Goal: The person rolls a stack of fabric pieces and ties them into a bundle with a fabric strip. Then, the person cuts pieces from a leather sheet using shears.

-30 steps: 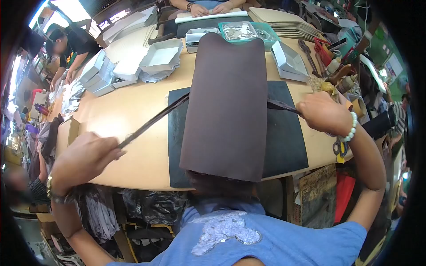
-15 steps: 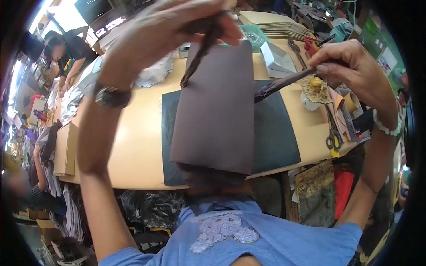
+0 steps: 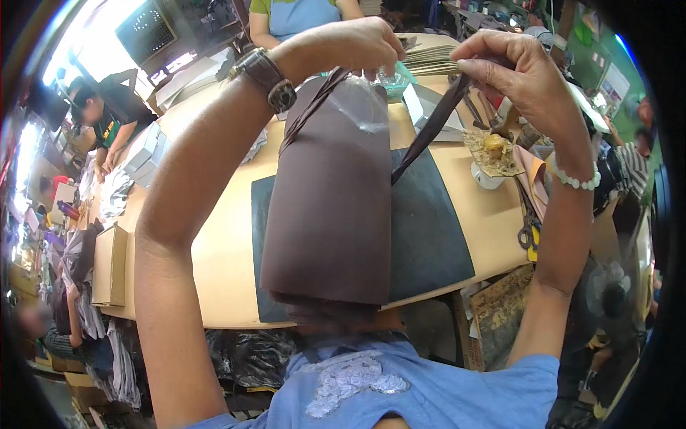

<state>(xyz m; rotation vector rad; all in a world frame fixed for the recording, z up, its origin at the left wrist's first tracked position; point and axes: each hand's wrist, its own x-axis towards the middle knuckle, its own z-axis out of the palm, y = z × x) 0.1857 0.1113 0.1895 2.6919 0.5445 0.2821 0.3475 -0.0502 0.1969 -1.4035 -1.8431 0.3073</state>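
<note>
A thick bundle of folded dark brown fabric [image 3: 329, 207] lies lengthwise on a black mat [image 3: 436, 236]. Around its far half runs a twisted dark brown fabric strip [image 3: 432, 130], drawn up on both sides. My left hand [image 3: 354, 46] is raised above the bundle's far end, fingers closed on the strip's left end and partly hidden. Off to the right, my right hand [image 3: 511, 68] pinches the other end between thumb and fingers, pulling that length taut. A piece of clear plastic [image 3: 361, 107] shows at the far end of the bundle.
White boxes [image 3: 434, 111] and a teal basket [image 3: 401, 80] stand beyond the bundle. Rightward are a stained pot [image 3: 488, 175] and scissors [image 3: 527, 232]. A cardboard box [image 3: 109, 266] sits at the left edge. Co-workers are at the left, and one person [image 3: 296, 18] stands opposite.
My left hand has moved right and away, toward my right hand. My right hand has come inward and up, so the strip's ends are closer together. Someone opposite is now in view.
</note>
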